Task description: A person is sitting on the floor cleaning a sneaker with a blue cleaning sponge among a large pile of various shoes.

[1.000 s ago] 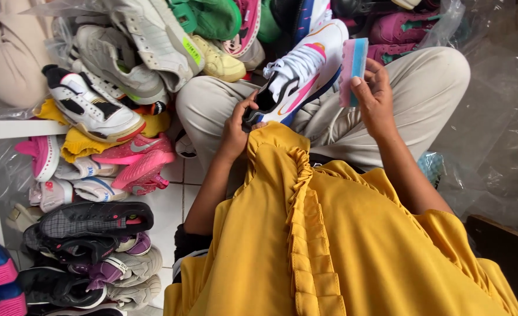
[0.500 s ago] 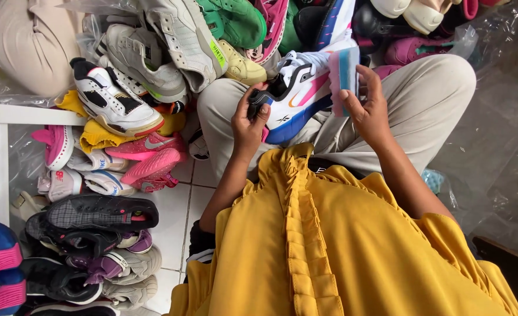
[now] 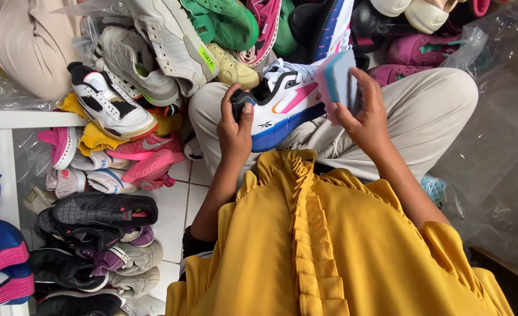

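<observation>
I sit cross-legged in beige trousers and a yellow ruffled top. My left hand (image 3: 235,126) grips the black heel of a white sneaker (image 3: 285,102) with a pink swoosh-like stripe and a blue sole, which rests on my lap. My right hand (image 3: 364,114) holds a flat pink and blue sponge-like pad (image 3: 336,79) upright, just beside the sneaker's toe end and laces.
A heap of shoes lies ahead and to the left: a white-black-red sneaker (image 3: 109,105), green shoes (image 3: 229,20), pink children's shoes (image 3: 144,164), black shoes (image 3: 98,213). Clear plastic bags (image 3: 499,134) lie on the right. A person's beige-clad leg (image 3: 21,50) shows top left. White tile floor (image 3: 174,205).
My right hand with the pad has come down and in toward the sneaker's front. The left hand keeps its hold on the heel, and the view has shifted slightly.
</observation>
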